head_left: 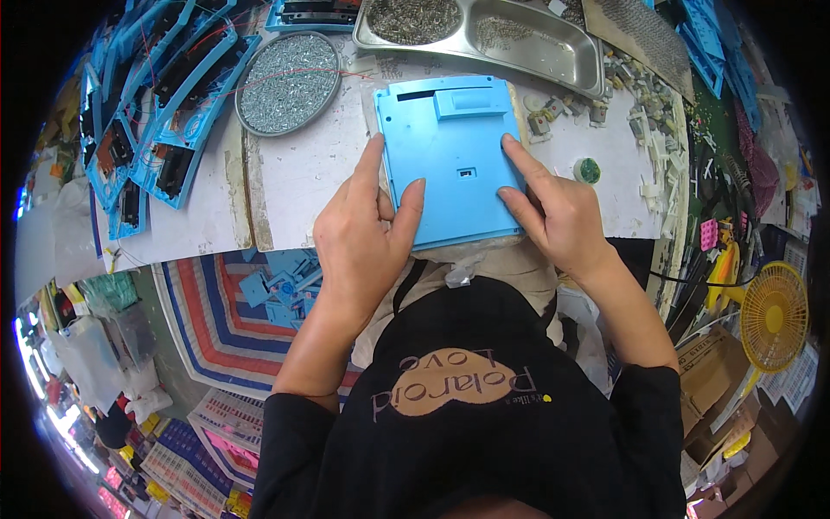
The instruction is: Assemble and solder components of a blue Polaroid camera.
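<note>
A flat light-blue plastic casing lies at the front of the white worktop, its near end close to the edge. It has a slot and a raised block along the far end and a small square hole near the middle. My left hand grips its left side, forefinger along the edge and thumb against the face. On the opposite side, my right hand holds the edge between forefinger and thumb. The other fingers of both hands are partly hidden beneath. Right of the casing sits a small round green piece.
A round dish of screws and a metal tray of small metal parts stand behind. Blue casings with red wires pile up at left. Small components litter the right. Below are a striped bag and a yellow fan.
</note>
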A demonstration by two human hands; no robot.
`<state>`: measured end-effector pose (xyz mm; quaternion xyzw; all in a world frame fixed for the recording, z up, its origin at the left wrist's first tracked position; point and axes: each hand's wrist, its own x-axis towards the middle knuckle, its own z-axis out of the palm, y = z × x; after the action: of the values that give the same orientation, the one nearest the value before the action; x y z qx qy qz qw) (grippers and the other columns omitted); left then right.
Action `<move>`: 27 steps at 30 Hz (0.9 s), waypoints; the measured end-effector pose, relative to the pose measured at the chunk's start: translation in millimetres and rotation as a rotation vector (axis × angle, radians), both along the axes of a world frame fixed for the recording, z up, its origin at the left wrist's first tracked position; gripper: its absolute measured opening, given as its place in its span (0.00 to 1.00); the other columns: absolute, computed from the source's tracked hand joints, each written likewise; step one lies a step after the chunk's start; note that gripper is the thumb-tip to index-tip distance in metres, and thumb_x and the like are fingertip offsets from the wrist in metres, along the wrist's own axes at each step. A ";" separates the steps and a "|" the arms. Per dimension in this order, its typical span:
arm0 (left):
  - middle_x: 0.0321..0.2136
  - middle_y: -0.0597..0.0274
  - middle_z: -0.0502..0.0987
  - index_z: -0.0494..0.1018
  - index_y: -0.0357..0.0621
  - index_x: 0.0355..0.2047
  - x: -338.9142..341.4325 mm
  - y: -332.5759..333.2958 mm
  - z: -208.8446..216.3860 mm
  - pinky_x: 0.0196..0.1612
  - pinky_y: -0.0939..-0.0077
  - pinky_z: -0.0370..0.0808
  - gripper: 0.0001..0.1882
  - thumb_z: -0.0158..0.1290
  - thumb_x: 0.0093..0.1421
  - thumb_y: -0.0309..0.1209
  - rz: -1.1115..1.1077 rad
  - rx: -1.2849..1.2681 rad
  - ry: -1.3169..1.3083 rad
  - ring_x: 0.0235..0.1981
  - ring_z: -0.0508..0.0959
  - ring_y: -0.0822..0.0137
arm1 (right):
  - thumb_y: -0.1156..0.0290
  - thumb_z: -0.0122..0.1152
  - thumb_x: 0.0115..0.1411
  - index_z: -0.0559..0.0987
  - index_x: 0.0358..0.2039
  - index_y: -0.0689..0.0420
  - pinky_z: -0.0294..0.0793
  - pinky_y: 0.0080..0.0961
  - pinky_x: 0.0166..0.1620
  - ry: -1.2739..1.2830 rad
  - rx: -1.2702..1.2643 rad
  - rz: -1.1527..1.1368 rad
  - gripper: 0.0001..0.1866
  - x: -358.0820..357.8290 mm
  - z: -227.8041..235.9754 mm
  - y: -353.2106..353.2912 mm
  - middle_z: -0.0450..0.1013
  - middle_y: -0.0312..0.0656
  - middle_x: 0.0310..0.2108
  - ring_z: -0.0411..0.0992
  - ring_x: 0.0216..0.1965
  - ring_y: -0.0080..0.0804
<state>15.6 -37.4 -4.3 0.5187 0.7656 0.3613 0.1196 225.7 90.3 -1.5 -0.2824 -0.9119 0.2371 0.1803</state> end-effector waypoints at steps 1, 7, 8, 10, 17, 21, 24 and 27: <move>0.20 0.57 0.71 0.69 0.29 0.60 -1.5 -5.9 -4.0 0.25 0.67 0.72 0.31 0.63 0.59 0.32 -0.005 0.011 0.019 0.20 0.74 0.62 | 0.65 0.66 0.62 0.71 0.65 0.59 0.70 0.33 0.23 -0.008 0.039 0.011 0.31 -1.9 -0.7 -1.7 0.74 0.45 0.19 0.73 0.17 0.39; 0.24 0.53 0.75 0.69 0.30 0.61 6.1 -3.6 -18.2 0.28 0.63 0.74 0.29 0.60 0.62 0.29 0.002 0.053 -0.037 0.23 0.75 0.57 | 0.69 0.66 0.61 0.68 0.67 0.60 0.69 0.34 0.23 -0.105 0.199 0.085 0.34 -4.2 -0.6 -0.2 0.71 0.44 0.16 0.71 0.16 0.37; 0.25 0.52 0.75 0.69 0.29 0.60 6.6 -3.1 -17.6 0.28 0.62 0.74 0.28 0.60 0.62 0.29 0.006 0.050 -0.005 0.23 0.76 0.57 | 0.69 0.66 0.61 0.67 0.67 0.61 0.69 0.34 0.23 -0.105 0.225 0.096 0.34 -3.8 -1.9 0.7 0.71 0.43 0.16 0.71 0.16 0.37; 0.25 0.52 0.75 0.69 0.30 0.59 5.6 -0.9 -16.3 0.28 0.61 0.74 0.27 0.60 0.62 0.30 0.016 0.072 -0.016 0.23 0.76 0.56 | 0.68 0.65 0.62 0.67 0.66 0.62 0.70 0.33 0.23 -0.115 0.262 0.115 0.34 -5.6 -0.8 1.8 0.72 0.41 0.17 0.72 0.16 0.37; 0.23 0.56 0.74 0.81 0.36 0.43 -85.2 9.9 -2.1 0.31 0.72 0.72 0.14 0.62 0.60 0.32 -0.058 -0.047 -0.402 0.25 0.75 0.62 | 0.67 0.64 0.60 0.68 0.65 0.64 0.72 0.34 0.23 -0.350 0.288 0.176 0.34 -3.6 17.4 5.0 0.73 0.41 0.16 0.73 0.15 0.37; 0.27 0.55 0.78 0.83 0.40 0.37 -143.3 27.4 -6.9 0.37 0.66 0.76 0.11 0.63 0.56 0.32 0.231 -0.049 0.301 0.31 0.79 0.58 | 0.70 0.62 0.56 0.79 0.49 0.59 0.75 0.39 0.27 -0.607 0.317 0.357 0.19 -40.3 75.7 23.3 0.74 0.44 0.18 0.75 0.20 0.41; 0.31 0.53 0.80 0.82 0.40 0.36 -154.3 29.1 -19.8 0.41 0.61 0.76 0.10 0.62 0.56 0.32 0.216 -0.155 0.350 0.35 0.80 0.53 | 0.70 0.61 0.56 0.81 0.31 0.54 0.77 0.41 0.35 -0.311 0.356 0.509 0.04 -101.1 82.2 59.5 0.76 0.43 0.23 0.76 0.29 0.42; 0.32 0.51 0.80 0.80 0.40 0.35 -152.2 48.1 -22.9 0.42 0.59 0.75 0.08 0.60 0.58 0.31 0.157 -0.090 0.336 0.36 0.80 0.50 | 0.73 0.61 0.54 0.81 0.25 0.54 0.77 0.38 0.41 0.104 0.458 0.603 0.03 -197.2 37.1 69.0 0.78 0.42 0.28 0.75 0.36 0.43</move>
<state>-136.5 10.7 -27.1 0.5047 0.8282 0.2431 -0.0155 28.4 159.3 35.6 0.0585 -0.9730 0.0838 0.2069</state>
